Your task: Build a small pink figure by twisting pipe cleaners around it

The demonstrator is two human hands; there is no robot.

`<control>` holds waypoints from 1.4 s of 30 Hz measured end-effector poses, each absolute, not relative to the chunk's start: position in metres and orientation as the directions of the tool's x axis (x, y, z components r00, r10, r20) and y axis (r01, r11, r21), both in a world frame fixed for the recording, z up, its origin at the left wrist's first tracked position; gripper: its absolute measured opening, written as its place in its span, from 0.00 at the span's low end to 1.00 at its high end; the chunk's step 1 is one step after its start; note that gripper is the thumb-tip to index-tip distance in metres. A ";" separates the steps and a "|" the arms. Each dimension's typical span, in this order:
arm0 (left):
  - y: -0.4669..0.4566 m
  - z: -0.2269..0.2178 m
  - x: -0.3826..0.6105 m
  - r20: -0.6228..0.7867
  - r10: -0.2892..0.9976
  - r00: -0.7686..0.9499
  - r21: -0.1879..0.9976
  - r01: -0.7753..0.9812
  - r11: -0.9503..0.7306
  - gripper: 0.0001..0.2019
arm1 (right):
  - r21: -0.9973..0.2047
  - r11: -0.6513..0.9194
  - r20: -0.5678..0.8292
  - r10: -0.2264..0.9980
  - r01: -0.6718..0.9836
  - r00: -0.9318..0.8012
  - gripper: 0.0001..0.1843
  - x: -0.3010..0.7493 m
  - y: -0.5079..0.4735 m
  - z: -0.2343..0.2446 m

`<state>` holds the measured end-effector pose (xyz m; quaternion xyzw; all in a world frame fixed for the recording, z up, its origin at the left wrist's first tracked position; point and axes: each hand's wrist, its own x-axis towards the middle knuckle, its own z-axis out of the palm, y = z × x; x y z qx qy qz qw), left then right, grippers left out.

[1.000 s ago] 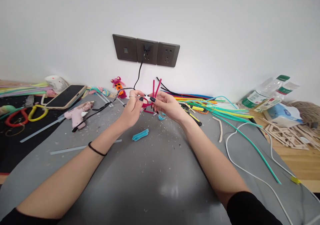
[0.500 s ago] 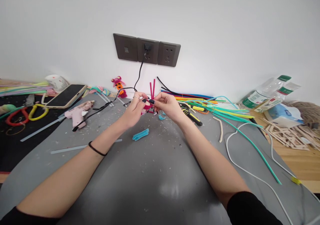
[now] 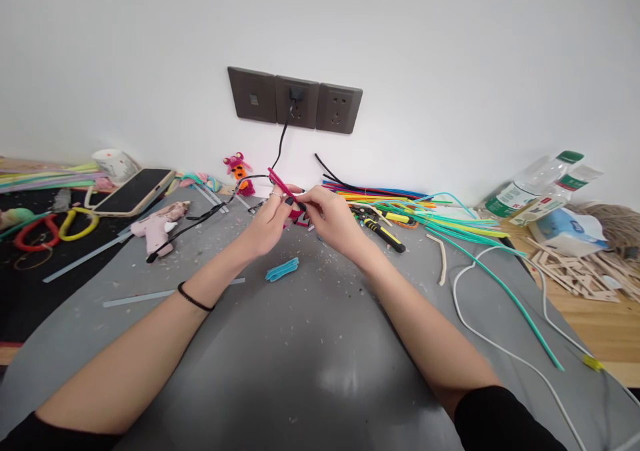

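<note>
Pink fuzzy wire (image 3: 281,181) being pinched in both hands

Its lower part is being hidden by fingers; strand count can't be told. Left hand (image 3: 267,225) and right hand (image 3: 334,223) are being held close together, fingertips clamped on the wire, over the gray table (image 3: 310,344). Label writing on two bottles (image 3: 517,196) is being blurred out. One plug (image 3: 296,94) is being held by three wall plates' (image 3: 340,109) middle one.

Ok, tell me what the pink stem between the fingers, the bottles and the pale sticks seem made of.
Pink stem: probably fuzzy fibre, matte, with a bristly-looking edge; any wire core is hidden.
Bottles: likely plastic, clear and glossy, since the walls are see-through.
Pale sticks: apparently bare wood, dull, judging by their flat tan surfaces.
</note>
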<state>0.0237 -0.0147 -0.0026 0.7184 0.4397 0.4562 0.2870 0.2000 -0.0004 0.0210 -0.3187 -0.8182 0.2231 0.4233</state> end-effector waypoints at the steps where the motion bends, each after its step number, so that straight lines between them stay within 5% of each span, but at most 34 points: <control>1: -0.014 -0.003 0.023 0.393 0.898 0.197 0.821 0.364 -0.440 0.16 | -0.625 0.709 0.552 0.698 0.326 -0.457 0.14 0.201 -0.001 0.021; 7: -0.014 -0.003 0.024 0.407 0.908 0.102 0.836 0.358 -0.415 0.14 | -0.722 0.638 0.480 0.741 0.269 -0.469 0.14 0.199 0.002 0.017; 17: -0.015 -0.005 0.026 0.496 0.861 0.113 0.801 0.323 -0.504 0.18 | -0.959 0.283 0.272 0.900 -0.017 -0.340 0.13 0.192 0.008 0.004; 20: -0.016 -0.003 0.026 0.484 0.869 0.108 0.810 0.321 -0.491 0.19 | -0.937 0.347 0.318 0.892 0.037 -0.321 0.12 0.190 0.006 0.005; 25: -0.016 -0.003 0.025 0.459 0.883 0.098 0.827 0.315 -0.465 0.20 | -0.732 0.611 0.517 0.786 0.302 -0.339 0.17 0.188 -0.002 0.007; 29: -0.016 -0.003 0.025 0.445 0.889 0.105 0.845 0.280 -0.456 0.20 | -0.732 0.595 0.495 0.799 0.330 -0.342 0.20 0.188 -0.002 0.005; 37: -0.018 -0.002 0.029 0.535 0.845 0.014 0.792 0.340 -0.507 0.19 | -0.942 0.331 0.327 0.877 -0.053 -0.353 0.15 0.184 -0.003 0.005; 42: -0.016 -0.008 0.025 0.549 0.835 -0.021 0.763 0.419 -0.491 0.21 | -0.946 -0.111 0.039 0.894 -0.305 -0.446 0.19 0.180 -0.008 0.004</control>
